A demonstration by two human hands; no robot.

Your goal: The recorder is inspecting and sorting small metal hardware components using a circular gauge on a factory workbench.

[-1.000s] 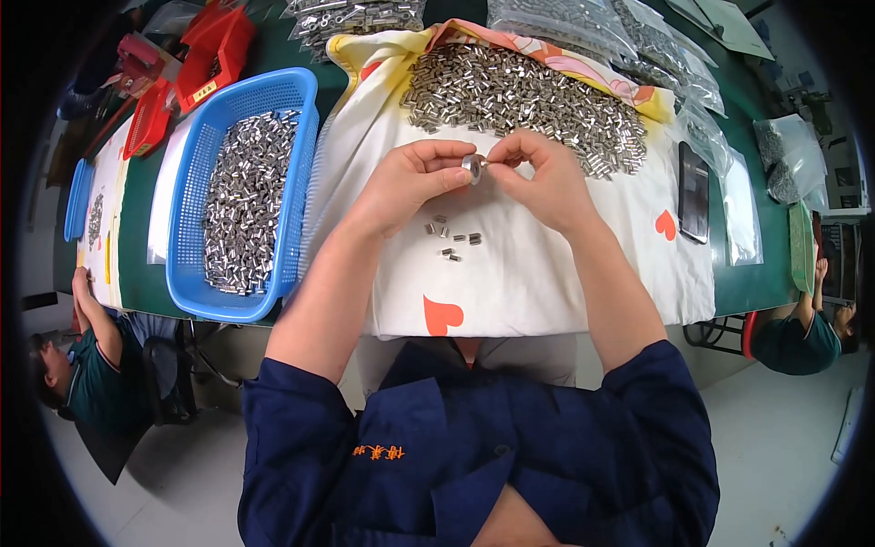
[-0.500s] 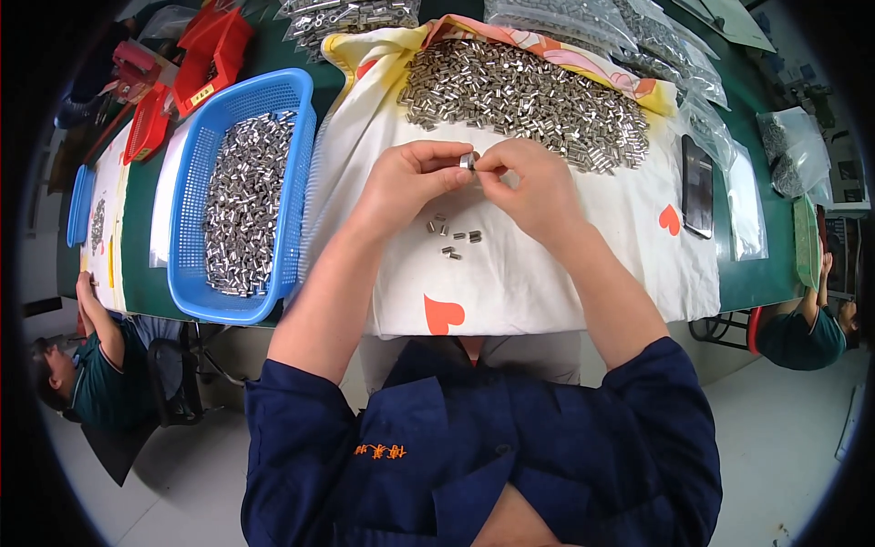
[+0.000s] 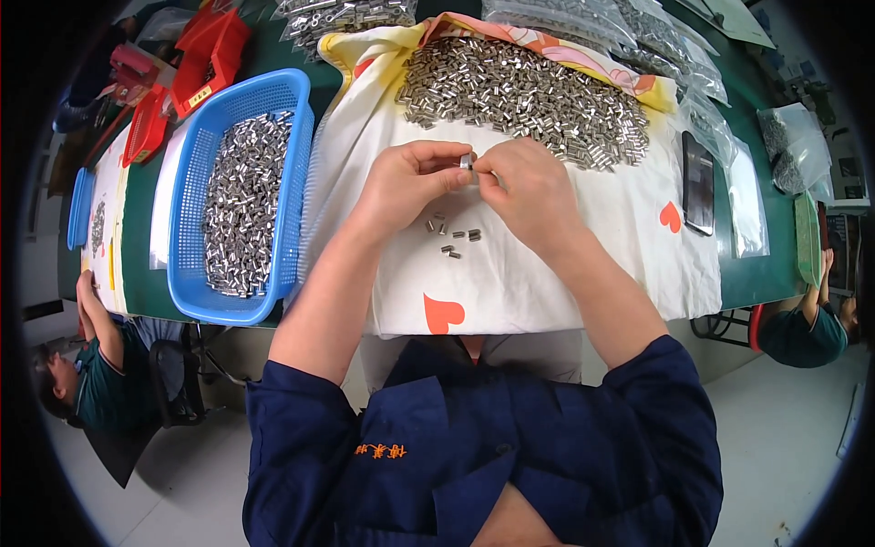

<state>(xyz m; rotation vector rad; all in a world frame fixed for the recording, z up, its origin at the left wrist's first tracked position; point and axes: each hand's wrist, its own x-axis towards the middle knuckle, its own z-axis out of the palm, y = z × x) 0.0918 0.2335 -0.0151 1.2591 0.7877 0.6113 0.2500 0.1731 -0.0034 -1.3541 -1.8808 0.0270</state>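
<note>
Between the thumb and forefinger of my left hand point(image 3: 408, 182) is a small shiny metal cylinder point(image 3: 466, 161). My right hand point(image 3: 529, 185) meets it from the right, its thumb and forefinger pinched together right against the piece. Whatever those right fingertips grip is hidden. Below both hands, several loose metal sleeves point(image 3: 458, 235) lie on the white cloth point(image 3: 538, 292). Beyond the hands spreads a big heap of similar short metal sleeves point(image 3: 519, 91).
A blue plastic basket point(image 3: 177, 228) full of metal sleeves stands left. Red bins point(image 3: 208, 64) sit at the far left, bagged metal parts point(image 3: 556, 18) along the back. A black phone point(image 3: 698, 185) lies right. One person point(image 3: 109, 374) sits left, another point(image 3: 802, 333) right.
My right hand has turned slightly, its fingers curling closer together at the metal cylinder. My left hand stays nearly in place, still holding the piece.
</note>
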